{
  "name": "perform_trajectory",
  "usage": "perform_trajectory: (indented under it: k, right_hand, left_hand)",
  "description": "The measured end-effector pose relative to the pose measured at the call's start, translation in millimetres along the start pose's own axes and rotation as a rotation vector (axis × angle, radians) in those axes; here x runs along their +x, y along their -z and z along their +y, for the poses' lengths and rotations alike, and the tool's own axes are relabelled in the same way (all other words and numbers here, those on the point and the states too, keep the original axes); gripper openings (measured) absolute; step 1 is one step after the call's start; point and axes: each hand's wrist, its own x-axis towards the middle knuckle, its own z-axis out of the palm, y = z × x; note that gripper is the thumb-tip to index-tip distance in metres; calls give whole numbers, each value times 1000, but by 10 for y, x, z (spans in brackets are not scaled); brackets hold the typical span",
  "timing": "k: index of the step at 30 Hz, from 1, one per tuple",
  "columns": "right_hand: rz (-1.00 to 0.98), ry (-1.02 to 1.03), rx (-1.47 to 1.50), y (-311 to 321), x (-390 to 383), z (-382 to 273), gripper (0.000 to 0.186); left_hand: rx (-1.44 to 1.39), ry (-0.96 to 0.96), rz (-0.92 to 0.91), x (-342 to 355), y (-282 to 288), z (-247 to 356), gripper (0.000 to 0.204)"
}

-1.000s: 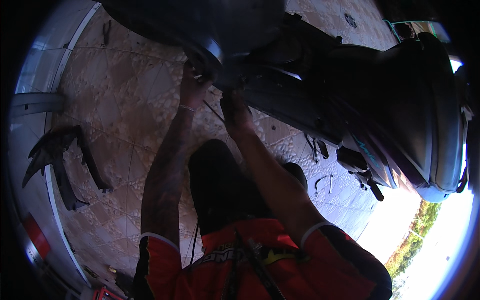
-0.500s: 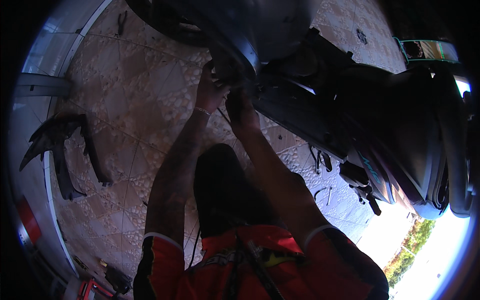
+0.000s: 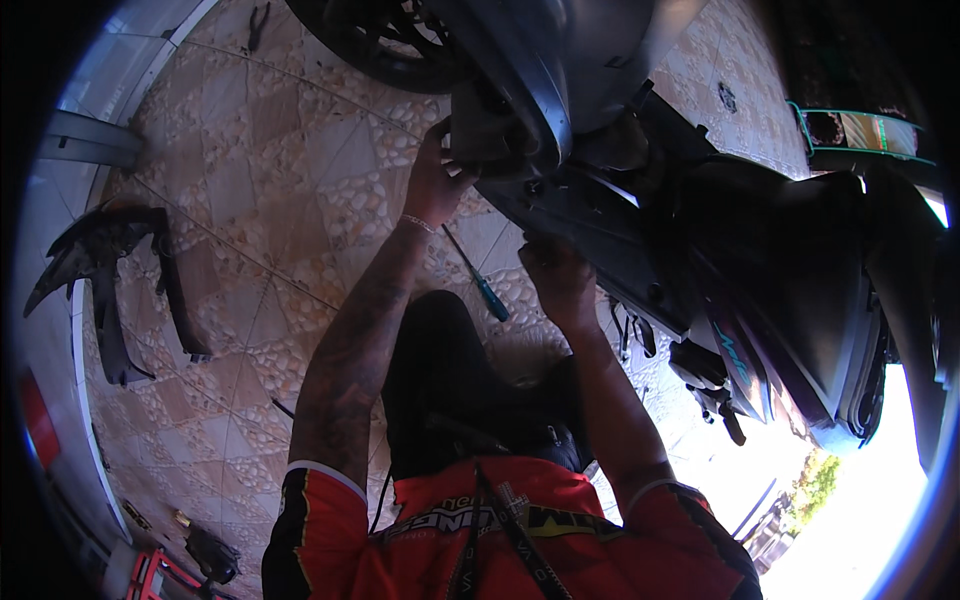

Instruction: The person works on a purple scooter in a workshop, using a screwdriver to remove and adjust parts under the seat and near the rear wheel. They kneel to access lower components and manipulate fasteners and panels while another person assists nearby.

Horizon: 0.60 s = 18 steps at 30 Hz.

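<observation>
Gripping the dark underside of a scooter point(image 3: 600, 200) at upper centre of the frame, the left hand point(image 3: 438, 180) has its fingers curled against a boxy part beneath the curved mudguard point(image 3: 530, 90); whether they pinch anything small there cannot be told. The right hand point(image 3: 557, 280), lower and to the right, presses on the lower edge of the black side panel point(image 3: 620, 250), fingers bent, with shadow hiding what they hold. Compared with the earlier views, both hands sit on much the same spots, but the scooter now fills more of the upper frame and the front wheel point(image 3: 380, 40) shows at the top edge, so the head has leaned closer, which suggests the work at that joint is going on, not finished. A screwdriver with a teal handle point(image 3: 480, 285) lies on the patterned tile floor point(image 3: 270, 200) between the forearms. Removed black body panels point(image 3: 110, 270) rest at left.
</observation>
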Motion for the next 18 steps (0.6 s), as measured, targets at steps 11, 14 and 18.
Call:
perform_trajectory:
  k: [11,14,18]
  right_hand:
    - [32,674,-855,300,1066,325,15]
    - [-49,637,-929,287,1176,238,14]
    - [-76,660,-926,317,1198,115,18]
  left_hand:
    - [-75,-22,9,16,-29,-93,74]
    - [-95,-7,3,17,-29,-134,74]
    - [-98,-20,-20,26,-18,-124,73]
